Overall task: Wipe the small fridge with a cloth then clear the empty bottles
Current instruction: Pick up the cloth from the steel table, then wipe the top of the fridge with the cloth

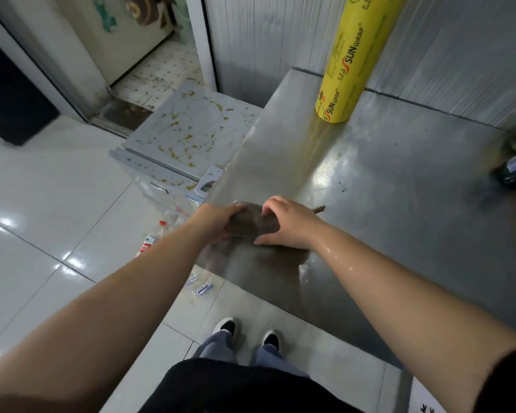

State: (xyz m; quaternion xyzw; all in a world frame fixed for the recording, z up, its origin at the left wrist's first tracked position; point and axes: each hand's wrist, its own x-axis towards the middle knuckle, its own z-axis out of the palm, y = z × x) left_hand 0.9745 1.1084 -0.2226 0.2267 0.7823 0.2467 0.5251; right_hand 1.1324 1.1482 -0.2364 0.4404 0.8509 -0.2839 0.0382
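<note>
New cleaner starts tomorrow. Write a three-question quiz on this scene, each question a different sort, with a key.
1. True or false: the stained grey top of the small fridge is already wiped clean.
2. Where is the dark brown cloth? A) on the steel counter, under both hands B) on the fridge C) on the floor
3. Fill in: a clear plastic bottle with a red cap lies on the ___.

Key: 1 false, yellow-brown stains cover it. 2 A: left hand and right hand both grip it. 3 floor.
</note>
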